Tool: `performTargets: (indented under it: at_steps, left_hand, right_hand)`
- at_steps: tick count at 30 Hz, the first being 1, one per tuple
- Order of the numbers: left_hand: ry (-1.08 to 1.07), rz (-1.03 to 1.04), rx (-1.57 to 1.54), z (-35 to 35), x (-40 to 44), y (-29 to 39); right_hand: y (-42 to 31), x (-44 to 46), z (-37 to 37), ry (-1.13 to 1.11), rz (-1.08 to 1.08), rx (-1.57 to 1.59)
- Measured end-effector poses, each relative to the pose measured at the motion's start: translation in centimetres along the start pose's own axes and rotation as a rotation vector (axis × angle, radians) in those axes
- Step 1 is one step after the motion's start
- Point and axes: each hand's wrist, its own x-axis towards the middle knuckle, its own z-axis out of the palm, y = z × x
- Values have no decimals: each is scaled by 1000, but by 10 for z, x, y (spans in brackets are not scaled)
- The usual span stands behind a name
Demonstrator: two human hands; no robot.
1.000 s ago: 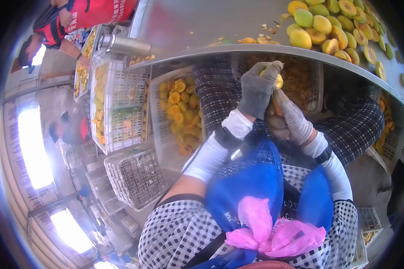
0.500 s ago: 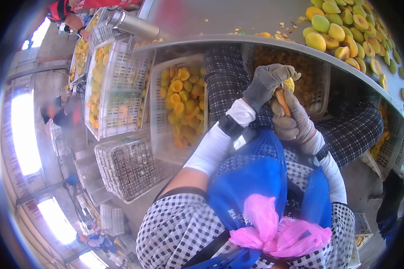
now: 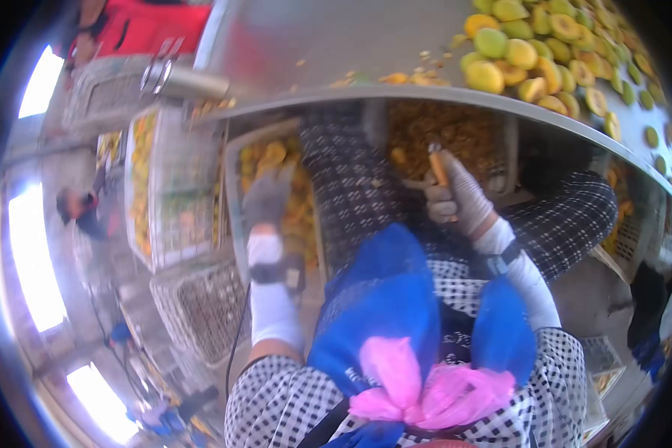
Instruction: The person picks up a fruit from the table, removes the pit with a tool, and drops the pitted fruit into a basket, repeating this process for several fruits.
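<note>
My left hand (image 3: 267,200), in a grey glove and blurred by motion, is over a white crate (image 3: 239,224) of yellow-orange fruit halves. Its fingers look stretched out, and a fruit half (image 3: 273,154), apricot-like, is just beyond the fingertips. My right hand (image 3: 459,198), also gloved, is closed around a small wooden-handled tool (image 3: 439,166) whose short metal tip points up and away. That hand is above my lap, in front of a crate (image 3: 509,153) of brownish pits and scraps under the table edge.
A metal table (image 3: 336,56) bears a heap of green-yellow fruit, whole and halved (image 3: 530,56), and loose pits. A steel flask (image 3: 183,81) lies at its left end. Stacked crates (image 3: 175,187) and a greyish crate (image 3: 201,306) are at the left. A person in red (image 3: 153,30) is beyond.
My left hand has left my right hand and moved left to the crate of halves. The fruit between both hands is gone from there. The right hand still grips the tool.
</note>
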Motion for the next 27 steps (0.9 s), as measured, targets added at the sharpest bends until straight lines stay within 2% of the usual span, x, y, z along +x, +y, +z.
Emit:
performTargets:
  at_steps: [1,2,4,6,7,8,9,11,12,14,15,17,18,19,20,21,22,23,25,27]
  left_hand:
    - [-255,-142,-94,-21,9,2]
    - [-234,-108,-102,-21,39,4]
    - [267,-119,-252,-23,88,8]
    - [378,29,-404,-66,167,53]
    - [326,35,-559,-63,205,75]
    - [272,11,-869,-95,238,114]
    - [121,46,-759,-80,275,137]
    - [-154,135,-918,-115,316,196]
    - [-160,150,-920,-107,332,214]
    - [185,510,-933,-93,348,239]
    - [176,523,-933,-88,348,241]
    - [-121,269,-1516,-83,344,224]
    - [-453,45,-1882,-90,335,199]
    - [-511,105,-2206,-84,329,181]
    - [-412,-44,-2340,-78,311,172]
    - [-296,-206,-2464,-106,282,164]
    - [-267,-236,-2462,-110,262,154]
    - [-304,-300,-2555,-112,242,146]
    - [-332,-390,-2654,-107,207,133]
    - [-327,-213,-2496,-93,173,131]
  right_hand:
    - [-1,-2,6,13,-3,-26]
    - [-4,0,3,-36,20,-3]
    - [-3,4,-3,-80,51,22]
    - [-10,7,-6,42,-21,-66]
    - [-11,7,-9,34,-37,-62]
    - [-10,6,-13,82,-73,-115]
    - [-10,4,-13,143,-101,-163]
    - [-12,5,-18,142,-121,-192]
    - [-12,4,-17,163,-175,-223]
    - [-10,5,-16,184,-230,-235]
    - [-8,6,-16,189,-285,-274]
    - [-7,5,-17,194,-334,-319]
    - [-9,4,-18,200,-406,-368]
    - [-9,4,-19,203,-474,-418]
    - [-7,4,-19,201,-534,-473]
    - [-3,4,-19,194,-590,-532]
    - [-2,3,-14,139,-639,-532]
    - [-3,-4,-11,146,-558,-548]
    - [0,-12,1,57,-651,-601]
    - [2,-25,10,-11,-539,-508]
